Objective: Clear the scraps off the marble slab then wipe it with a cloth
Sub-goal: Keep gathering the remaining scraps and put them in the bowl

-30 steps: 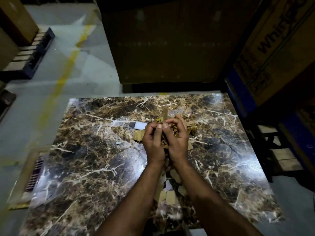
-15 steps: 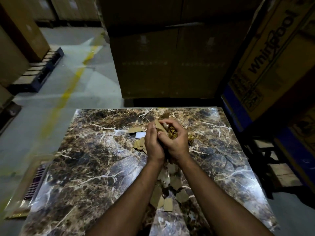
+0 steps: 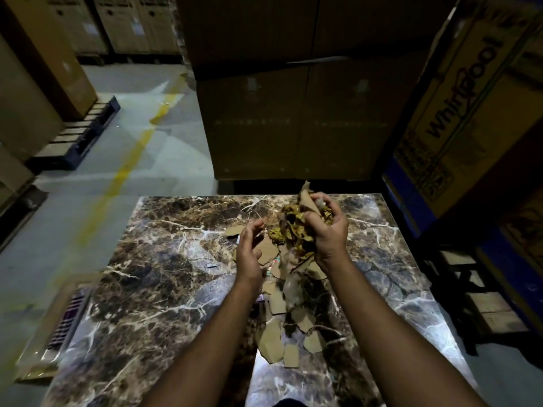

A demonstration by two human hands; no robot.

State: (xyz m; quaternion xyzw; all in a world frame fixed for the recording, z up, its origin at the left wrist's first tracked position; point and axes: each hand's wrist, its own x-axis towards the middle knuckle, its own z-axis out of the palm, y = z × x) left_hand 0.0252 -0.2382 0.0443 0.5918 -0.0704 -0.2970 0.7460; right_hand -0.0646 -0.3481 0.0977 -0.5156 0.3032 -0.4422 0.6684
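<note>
Head view, right hand (image 3: 326, 230) gripping scraps (image 3: 293, 230), left hand (image 3: 248, 248) open

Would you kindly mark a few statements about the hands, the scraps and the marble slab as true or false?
1. The right hand holds a bunch of scraps in its grip. True.
2. The left hand clutches a cloth. False: it is open and holds nothing.
3. Loose cardboard pieces lie on the marble slab between the forearms. True.
4. The slab is already free of scraps. False: many pieces lie on it.
5. A box printed Whirlpool stands on the left. False: it is on the right.
</note>
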